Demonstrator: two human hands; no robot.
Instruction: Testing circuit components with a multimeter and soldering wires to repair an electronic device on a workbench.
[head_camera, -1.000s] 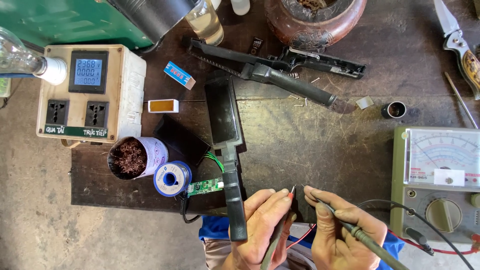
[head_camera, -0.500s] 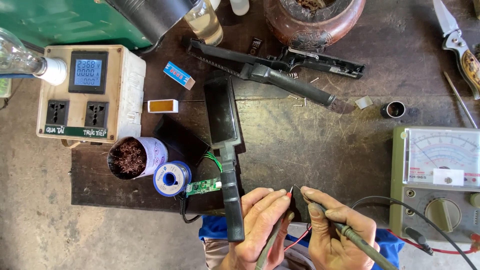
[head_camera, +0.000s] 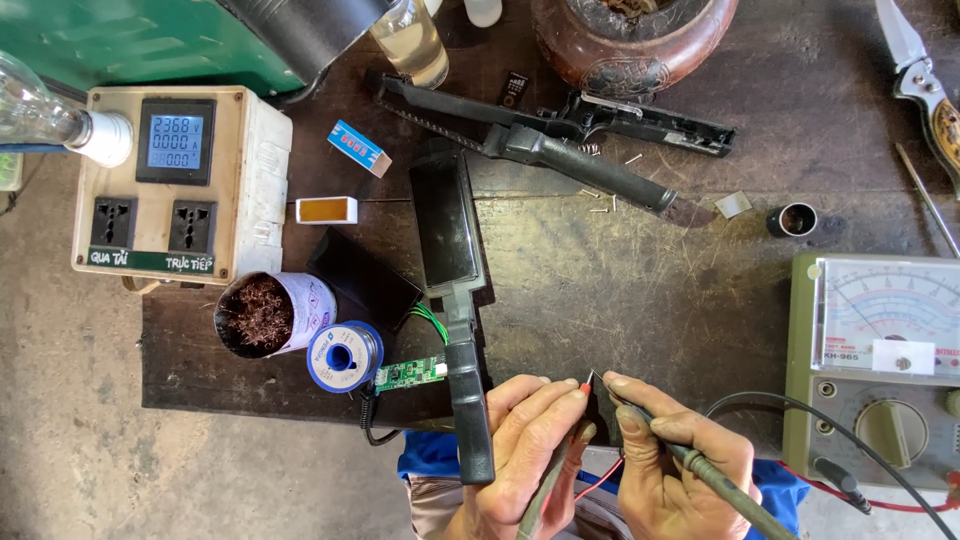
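Hands (head_camera: 610, 450) steady, blue-red box (head_camera: 358, 148) unmoved

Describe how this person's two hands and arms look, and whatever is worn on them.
Both hands are bare: no gloves, rings or watch show. The left hand and right hand look work-worn, with creased knuckles and grime on the fingers and nails. No sleeves are visible at the wrists. Blue clothing shows beneath the hands at the frame's lower edge.

Two slim meter probes — red-tipped (head_camera: 560, 470) and black (head_camera: 700, 465) — tips nearly meeting at the table's near edge.
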